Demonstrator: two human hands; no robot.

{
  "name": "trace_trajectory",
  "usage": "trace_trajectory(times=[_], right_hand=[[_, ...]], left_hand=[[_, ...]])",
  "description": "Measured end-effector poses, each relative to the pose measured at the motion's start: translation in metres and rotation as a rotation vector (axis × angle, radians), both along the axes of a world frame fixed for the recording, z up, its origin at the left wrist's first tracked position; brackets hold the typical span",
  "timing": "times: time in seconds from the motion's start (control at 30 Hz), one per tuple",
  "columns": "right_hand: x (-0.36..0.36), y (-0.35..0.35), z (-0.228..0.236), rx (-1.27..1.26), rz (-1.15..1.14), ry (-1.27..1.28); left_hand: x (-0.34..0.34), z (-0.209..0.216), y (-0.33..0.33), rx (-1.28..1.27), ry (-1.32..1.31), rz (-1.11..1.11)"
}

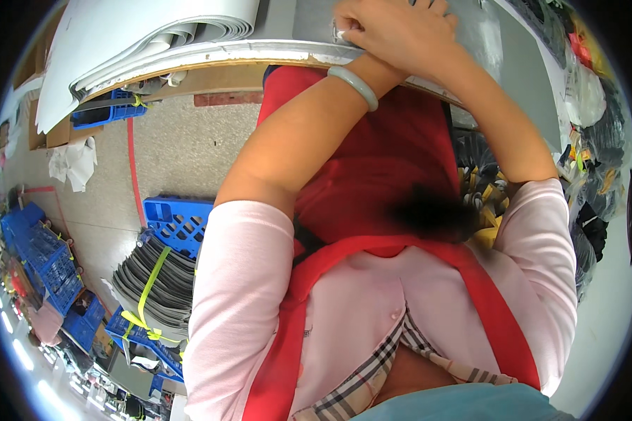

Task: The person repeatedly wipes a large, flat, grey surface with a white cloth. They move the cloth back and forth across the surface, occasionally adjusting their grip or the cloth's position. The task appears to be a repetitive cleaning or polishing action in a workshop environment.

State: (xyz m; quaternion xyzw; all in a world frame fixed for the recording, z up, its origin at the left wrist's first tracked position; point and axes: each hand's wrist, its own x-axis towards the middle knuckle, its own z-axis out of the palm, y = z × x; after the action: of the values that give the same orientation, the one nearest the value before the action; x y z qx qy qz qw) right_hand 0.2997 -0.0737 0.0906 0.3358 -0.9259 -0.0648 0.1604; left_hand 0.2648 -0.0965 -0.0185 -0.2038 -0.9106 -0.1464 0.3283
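Observation:
My forearms cross at the front edge of the table (288,50). Lying over my left wrist, my right hand (386,31) points to the left with its fingers curled together. A small white bit shows at its fingertips, too small to name. Most of my left hand (439,10) is hidden beneath the right one and cut off by the top edge; only some bent fingers show. A pale bangle (356,88) circles my left wrist. Grey sheet material (477,35) lies under and beside my hands.
A thick roll of white sheets (154,35) overhangs the table's left end. Below left stand a blue crate (179,217), a strapped stack of dark sheets (154,284) and more blue crates (45,259). Clear plastic bags (583,95) crowd the right side.

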Motion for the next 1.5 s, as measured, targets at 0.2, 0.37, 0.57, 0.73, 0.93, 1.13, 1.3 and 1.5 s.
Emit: trace_trajectory(times=[0.2, 0.37, 0.57, 0.73, 0.93, 1.13, 1.3, 1.5], right_hand=[[-0.049, 0.053, 0.004, -0.637, 0.133, -0.83], [-0.151, 0.223, -0.051, -0.715, -0.221, -0.408], [-0.188, 0.298, -0.081, -1.039, -0.417, -0.686], [-0.184, 0.292, -0.067, -1.187, -0.305, -1.01], [-0.155, 0.244, -0.067, -1.595, -0.164, -0.964], [-0.172, 0.256, -0.094, -1.733, -0.133, -1.044], [-0.167, 0.253, -0.098, -1.688, -0.092, -1.013], [-0.164, 0.25, -0.095, -1.662, -0.103, -0.97]], left_hand=[[-0.013, 0.016, 0.003, 0.1, -0.44, -0.055], [-0.015, 0.021, 0.017, 0.059, -0.358, -0.01], [-0.015, 0.013, 0.015, 0.093, -0.277, 0.01], [-0.014, 0.017, 0.009, 0.23, -0.193, -0.046], [0.046, 0.058, 0.022, 0.407, -0.266, -0.421], [0.047, 0.058, -0.051, 0.084, -0.447, -0.27], [0.037, 0.074, -0.071, 0.256, -0.772, -0.342], [0.036, 0.07, -0.08, 0.206, -0.734, -0.337]])
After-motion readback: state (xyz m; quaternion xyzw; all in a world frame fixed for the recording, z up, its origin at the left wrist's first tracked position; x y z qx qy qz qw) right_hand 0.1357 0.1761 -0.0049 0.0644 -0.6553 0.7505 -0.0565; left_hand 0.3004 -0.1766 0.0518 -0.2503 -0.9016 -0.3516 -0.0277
